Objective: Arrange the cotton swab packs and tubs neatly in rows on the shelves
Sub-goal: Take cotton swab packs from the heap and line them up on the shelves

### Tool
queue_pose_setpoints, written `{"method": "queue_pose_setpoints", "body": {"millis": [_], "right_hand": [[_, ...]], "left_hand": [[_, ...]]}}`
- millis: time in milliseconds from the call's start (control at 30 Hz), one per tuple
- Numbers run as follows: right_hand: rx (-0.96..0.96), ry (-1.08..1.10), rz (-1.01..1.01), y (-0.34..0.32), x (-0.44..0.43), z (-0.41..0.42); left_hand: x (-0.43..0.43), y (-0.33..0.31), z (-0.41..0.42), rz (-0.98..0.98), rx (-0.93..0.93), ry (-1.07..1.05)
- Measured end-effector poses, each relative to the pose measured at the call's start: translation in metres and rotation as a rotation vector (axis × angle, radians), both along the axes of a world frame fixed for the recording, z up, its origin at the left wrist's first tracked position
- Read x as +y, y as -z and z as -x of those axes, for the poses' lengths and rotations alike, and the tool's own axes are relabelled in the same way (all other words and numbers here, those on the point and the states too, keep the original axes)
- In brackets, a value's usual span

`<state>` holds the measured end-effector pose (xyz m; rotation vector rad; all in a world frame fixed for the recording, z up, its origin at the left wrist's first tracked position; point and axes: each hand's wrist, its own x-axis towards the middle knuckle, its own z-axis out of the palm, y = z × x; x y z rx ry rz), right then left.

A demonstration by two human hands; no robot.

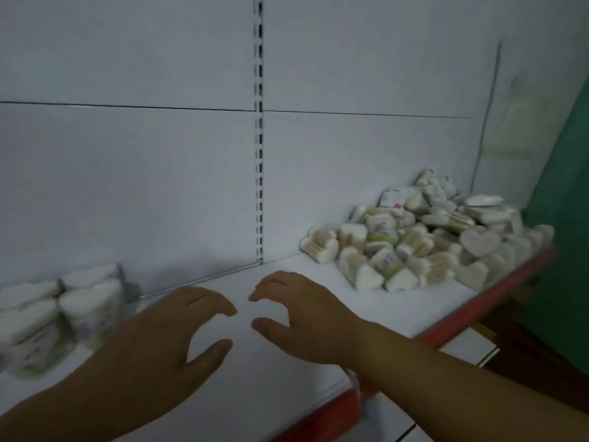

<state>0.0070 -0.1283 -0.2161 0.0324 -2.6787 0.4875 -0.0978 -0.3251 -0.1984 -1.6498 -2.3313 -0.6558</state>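
Note:
A loose heap of heart-shaped cotton swab packs and tubs point(427, 240) lies jumbled at the right end of the white shelf point(280, 371). At the left end several heart-shaped swab tubs point(60, 311) stand upright side by side in rows. My left hand point(165, 339) and my right hand point(306, 317) hover over the bare middle of the shelf between the two groups. The fingers of both hands are loosely spread and hold nothing. The picture is blurred.
The shelf has a red front edge point(446, 333) and a white back panel with a slotted upright point(259, 154). A lower shelf point(468, 349) shows below at the right. A green surface point(570, 250) stands at the far right.

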Motion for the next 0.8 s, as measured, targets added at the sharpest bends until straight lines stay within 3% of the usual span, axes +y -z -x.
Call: {"method": "queue_pose_setpoints", "body": {"millis": [233,367,433,567,800], "right_hand": [[-0.025,0.219,0.096,0.019,0.125,-0.149],[0.027,0.352,0.05,0.031,0.173,-0.184],[-0.008,0.352,-0.036,0.031,0.184,-0.184],[0.011,0.35,-0.33,0.022,0.195,-0.159],[-0.034,0.354,-0.538,0.012,0.213,-0.093]], "left_hand": [[0.154,0.013,-0.085,0.169,-0.142,0.042],[0.199,0.029,-0.093,0.118,-0.287,-0.023],[0.207,0.034,-0.089,0.001,-0.321,-0.067],[0.221,0.031,-0.068,-0.216,-0.242,-0.115],[0.248,0.037,-0.023,0.027,0.082,0.237]]}}
